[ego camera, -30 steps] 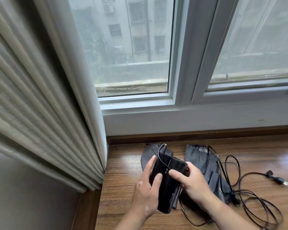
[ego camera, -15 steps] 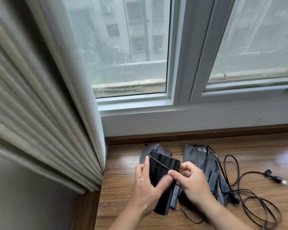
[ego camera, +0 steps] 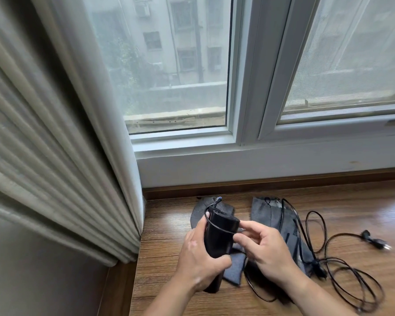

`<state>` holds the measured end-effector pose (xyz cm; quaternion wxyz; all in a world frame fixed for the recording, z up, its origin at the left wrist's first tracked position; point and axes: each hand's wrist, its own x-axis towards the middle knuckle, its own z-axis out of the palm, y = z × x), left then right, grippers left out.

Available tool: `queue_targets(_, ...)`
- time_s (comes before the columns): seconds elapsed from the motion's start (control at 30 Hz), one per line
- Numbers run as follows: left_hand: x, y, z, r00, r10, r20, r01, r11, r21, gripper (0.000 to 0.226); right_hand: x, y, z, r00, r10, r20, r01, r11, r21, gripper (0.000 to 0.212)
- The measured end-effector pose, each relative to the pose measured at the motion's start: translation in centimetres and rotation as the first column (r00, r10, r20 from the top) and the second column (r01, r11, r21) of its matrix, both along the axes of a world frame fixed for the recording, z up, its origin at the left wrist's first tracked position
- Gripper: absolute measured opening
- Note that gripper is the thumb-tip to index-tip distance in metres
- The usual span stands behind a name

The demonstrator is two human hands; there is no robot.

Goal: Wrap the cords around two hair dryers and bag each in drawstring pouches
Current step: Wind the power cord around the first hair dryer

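My left hand (ego camera: 197, 263) grips a black hair dryer (ego camera: 219, 238) upright above the wooden sill. Its black cord (ego camera: 217, 228) crosses the dryer's upper body in one loop. My right hand (ego camera: 263, 249) pinches that cord at the dryer's right side. Two grey drawstring pouches lie flat behind: one pouch (ego camera: 200, 209) under the dryer, the other pouch (ego camera: 271, 215) to the right. More black cord (ego camera: 342, 277) lies in loose coils on the right, ending in a plug (ego camera: 374, 240). A second dryer is not visible.
The wooden sill (ego camera: 328, 201) runs below a white window frame (ego camera: 249, 142). A pleated curtain (ego camera: 55, 156) hangs at the left, close to the dryer. The sill's left edge drops off near the curtain.
The cord has been drawn across the dryer's upper body. My right hand shifted slightly right, fingers spread more. The dryer tilted a little more upright in my left hand.
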<state>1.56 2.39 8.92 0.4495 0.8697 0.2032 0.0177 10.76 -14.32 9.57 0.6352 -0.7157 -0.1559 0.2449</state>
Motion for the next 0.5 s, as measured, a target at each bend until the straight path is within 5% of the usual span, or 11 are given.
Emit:
queue_targets(0.23, -0.5, -1.1, 0.1, 0.992, 0.120, 0.039, -0.120, 0.993, -0.008, 0.104, -0.4, 0.3, -0.4, 0.997, -0.072, 0.013, 0.072, 0.997, -0.038, 0.016)
queue_targets(0.37, -0.9, -0.8, 0.1, 0.987, 0.131, 0.089, -0.126, 0.990, -0.059, 0.110, 0.0, -0.4, -0.2, 0.999, 0.016, 0.040, -0.015, 0.999, -0.030, 0.028)
queue_targets(0.5, -1.1, -0.2, 0.9, 0.993, 0.082, 0.090, -0.063, 0.978, -0.199, 0.099, 0.8, -1.0, -0.4, 0.985, 0.152, 0.085, -0.148, 0.987, -0.058, 0.014)
